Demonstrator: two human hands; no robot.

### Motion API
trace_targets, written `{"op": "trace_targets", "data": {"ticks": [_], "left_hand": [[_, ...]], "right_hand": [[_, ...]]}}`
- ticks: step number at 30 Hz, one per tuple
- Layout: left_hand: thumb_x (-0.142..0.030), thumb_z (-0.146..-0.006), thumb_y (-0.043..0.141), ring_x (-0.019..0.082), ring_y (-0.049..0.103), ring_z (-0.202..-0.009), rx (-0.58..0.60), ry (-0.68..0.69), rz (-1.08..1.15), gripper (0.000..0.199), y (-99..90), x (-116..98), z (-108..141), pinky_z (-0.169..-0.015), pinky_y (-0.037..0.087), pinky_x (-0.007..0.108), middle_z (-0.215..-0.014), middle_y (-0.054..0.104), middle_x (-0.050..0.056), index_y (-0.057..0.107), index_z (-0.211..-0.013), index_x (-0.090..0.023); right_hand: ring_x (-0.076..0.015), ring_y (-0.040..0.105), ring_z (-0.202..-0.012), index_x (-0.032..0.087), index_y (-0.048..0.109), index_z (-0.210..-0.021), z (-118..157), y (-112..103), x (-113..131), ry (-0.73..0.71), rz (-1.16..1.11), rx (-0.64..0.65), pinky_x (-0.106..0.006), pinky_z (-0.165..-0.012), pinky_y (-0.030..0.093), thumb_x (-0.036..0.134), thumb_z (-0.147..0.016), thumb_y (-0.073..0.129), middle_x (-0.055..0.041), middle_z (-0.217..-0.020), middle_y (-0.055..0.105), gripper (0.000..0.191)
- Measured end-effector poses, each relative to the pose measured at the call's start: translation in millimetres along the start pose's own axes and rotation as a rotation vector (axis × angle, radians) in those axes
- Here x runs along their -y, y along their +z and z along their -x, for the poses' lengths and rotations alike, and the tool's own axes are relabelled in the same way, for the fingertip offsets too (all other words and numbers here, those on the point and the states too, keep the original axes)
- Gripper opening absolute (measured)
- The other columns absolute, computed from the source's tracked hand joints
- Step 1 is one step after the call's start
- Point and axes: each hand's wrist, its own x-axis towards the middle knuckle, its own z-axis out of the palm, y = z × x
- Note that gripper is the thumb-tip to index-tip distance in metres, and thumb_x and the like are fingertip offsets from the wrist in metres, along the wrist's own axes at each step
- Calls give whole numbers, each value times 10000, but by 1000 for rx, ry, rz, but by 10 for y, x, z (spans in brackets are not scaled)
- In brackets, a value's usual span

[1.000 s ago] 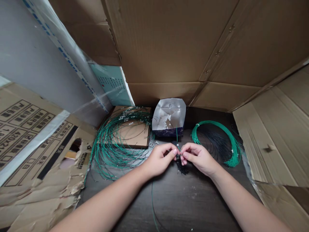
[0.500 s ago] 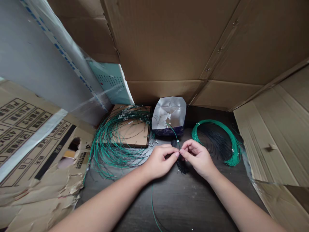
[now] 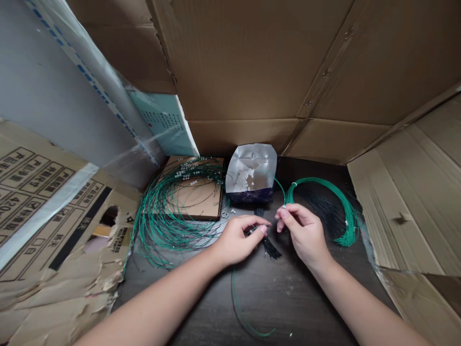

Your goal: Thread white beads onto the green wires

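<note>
My left hand point(image 3: 243, 238) is pinched beside a bundle of black wires point(image 3: 271, 249), its thumb and forefinger near each other; a green wire point(image 3: 236, 302) trails below it onto the dark table. To its right, my right hand point(image 3: 302, 230) pinches a small white bead point(image 3: 284, 206) at the fingertips, with a green wire point(image 3: 279, 185) rising from it. Behind the hands stands an open silver bag point(image 3: 257, 166) with white beads point(image 3: 245, 179) in it. Whatever lies between the left fingertips is too small to make out clearly.
Left, a tangle of green wires point(image 3: 162, 226) with white pieces lies over a flat cardboard box point(image 3: 201, 209). A tied green wire coil point(image 3: 336, 190) lies right, by black wires point(image 3: 320, 206). Cardboard walls point(image 3: 245, 72) enclose the table point(image 3: 288, 298).
My right hand has moved right, away from my left hand, and the upright green wire with its bead has gone with it. The trailing wire's end now shows on the table.
</note>
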Motion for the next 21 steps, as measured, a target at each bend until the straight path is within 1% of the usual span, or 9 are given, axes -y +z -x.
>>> {"op": "trace_targets", "data": {"ticks": [3,5,7,9,12,14,16,18,21], "left_hand": [[-479,-927,645,108,584,-522,61,-166,215,399,-7,-1,-5,-453,455,217,-834,726,64,741,-1072,-119],[-555,-892,683,99,581,-520,103,-202,303,453,-11,-11,-7,-440,466,204,-808,703,53,727,-1004,-118],[-607,-881,689,88,573,-515,135,-192,353,490,-13,-28,-2,-459,479,195,-751,677,37,714,-923,-120],[-647,-893,663,82,568,-510,137,-158,376,528,-9,-43,11,-478,483,193,-716,659,29,702,-874,-121],[-673,-943,579,88,575,-515,61,-88,335,571,5,-51,42,-490,473,194,-687,640,28,682,-820,-124],[-645,-972,555,91,584,-522,-1,-31,259,560,16,-53,62,-503,460,192,-667,627,26,667,-793,-126],[-600,-983,570,93,592,-527,-39,15,205,513,29,-58,80,-517,464,194,-665,622,22,662,-808,-127],[-568,-980,595,98,602,-530,-55,35,209,468,45,-65,93,-526,484,204,-683,626,22,666,-840,-127],[-553,-966,628,103,616,-540,-57,15,274,438,72,-74,105,-530,516,218,-721,630,24,666,-867,-128]], "right_hand": [[-97,651,-566,221,759,-862,-47,-14,9,60,-159,-92,-214,-544,576,446,-845,853,2,-771,738,244],[-101,672,-591,222,763,-860,-72,-22,41,50,-212,-139,-210,-553,597,454,-818,879,3,-773,743,263],[-101,696,-626,226,764,-872,-83,-35,80,22,-220,-163,-207,-586,617,437,-817,887,4,-793,753,251],[-102,716,-667,232,765,-898,-79,-50,113,-2,-201,-173,-207,-629,631,415,-837,878,4,-823,764,224],[-107,733,-716,237,764,-930,-61,-64,147,-29,-166,-176,-214,-672,641,402,-868,855,1,-851,771,198],[-111,736,-721,234,760,-936,-49,-63,168,-48,-147,-175,-220,-677,644,400,-884,840,-1,-858,773,191],[-113,739,-712,233,757,-936,-37,-56,192,-67,-132,-164,-229,-676,648,395,-902,824,-4,-869,776,178],[-119,745,-717,235,754,-943,-25,-48,217,-82,-115,-147,-243,-684,655,382,-926,799,-6,-883,779,155],[-135,758,-754,237,751,-963,-1,-40,242,-89,-83,-121,-269,-712,667,365,-954,768,-14,-896,783,129]]}}
